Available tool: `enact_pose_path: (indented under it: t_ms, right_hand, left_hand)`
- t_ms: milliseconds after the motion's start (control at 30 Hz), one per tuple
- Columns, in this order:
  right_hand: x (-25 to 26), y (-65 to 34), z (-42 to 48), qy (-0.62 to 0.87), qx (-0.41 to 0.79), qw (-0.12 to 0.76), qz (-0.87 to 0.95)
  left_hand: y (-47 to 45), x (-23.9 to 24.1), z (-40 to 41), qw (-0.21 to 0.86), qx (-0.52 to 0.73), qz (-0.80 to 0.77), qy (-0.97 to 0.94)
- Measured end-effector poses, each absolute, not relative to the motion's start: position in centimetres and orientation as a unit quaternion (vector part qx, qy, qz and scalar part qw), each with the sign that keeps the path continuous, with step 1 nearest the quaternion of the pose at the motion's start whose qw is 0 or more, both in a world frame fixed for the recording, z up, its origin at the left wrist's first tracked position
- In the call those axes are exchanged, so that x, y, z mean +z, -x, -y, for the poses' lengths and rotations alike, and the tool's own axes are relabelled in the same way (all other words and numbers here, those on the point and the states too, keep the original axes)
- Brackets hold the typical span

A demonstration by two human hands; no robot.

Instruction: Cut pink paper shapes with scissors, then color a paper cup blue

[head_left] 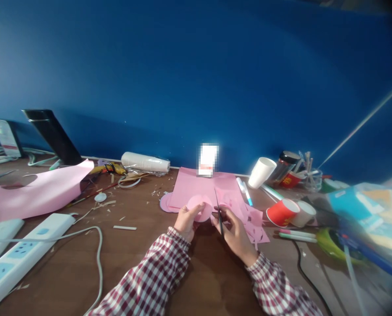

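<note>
A round piece of pink paper (201, 210) is pinched in my left hand (187, 221), thumb on top. My right hand (233, 230) grips a pair of scissors (219, 215), whose narrow dark blade points away from me beside the paper's right edge. Whether the blades touch the paper, I cannot tell. Beyond both hands lies a stack of pink paper sheets (196, 184). Another rounded pink piece (165, 202) rests at its left edge. To the right of my right hand are pink paper scraps (257, 224) with cut-out gaps.
A white power strip (28, 248) and cable are at left, near a large pink sheet (44, 188). Stacked white cups (145, 162) lie by the wall. On the right are a white cup (261, 172), a red cup (282, 213), markers (297, 237) and a yellow-green roll (330, 245).
</note>
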State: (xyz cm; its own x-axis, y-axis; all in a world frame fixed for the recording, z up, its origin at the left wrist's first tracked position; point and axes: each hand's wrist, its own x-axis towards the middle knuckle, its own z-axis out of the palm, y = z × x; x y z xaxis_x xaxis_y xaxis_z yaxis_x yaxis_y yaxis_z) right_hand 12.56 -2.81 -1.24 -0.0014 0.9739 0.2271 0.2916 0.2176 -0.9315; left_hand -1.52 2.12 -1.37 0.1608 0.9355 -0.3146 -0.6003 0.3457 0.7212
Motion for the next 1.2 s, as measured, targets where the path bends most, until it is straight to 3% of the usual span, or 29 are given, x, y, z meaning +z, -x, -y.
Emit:
enact_pose_path:
  t_ms: [267, 433, 633, 900, 1200]
  right_hand:
    - [-1.4, -13.1, 2.8, 0.490, 0.489, 0.424, 0.585]
    - [-1.7, -13.0, 2.8, 0.498, 0.467, 0.420, 0.598]
    - [-0.5, -12.7, 3.1, 0.510, 0.387, 0.475, 0.604]
    - [-1.3, -13.2, 3.0, 0.458, 0.548, 0.430, 0.553]
    - [-1.2, -13.2, 2.9, 0.457, 0.547, 0.425, 0.558]
  left_hand:
    - [3.2, -0.7, -3.2, 0.733, 0.495, -0.386, -0.261]
    - [3.3, -0.8, -3.3, 0.732, 0.491, -0.382, -0.278]
    - [2.7, -0.8, -2.9, 0.737, 0.488, -0.381, -0.272]
    - [3.1, -1.0, -3.1, 0.755, 0.465, -0.360, -0.292]
    - [3.1, -1.7, -3.6, 0.748, 0.467, -0.373, -0.288]
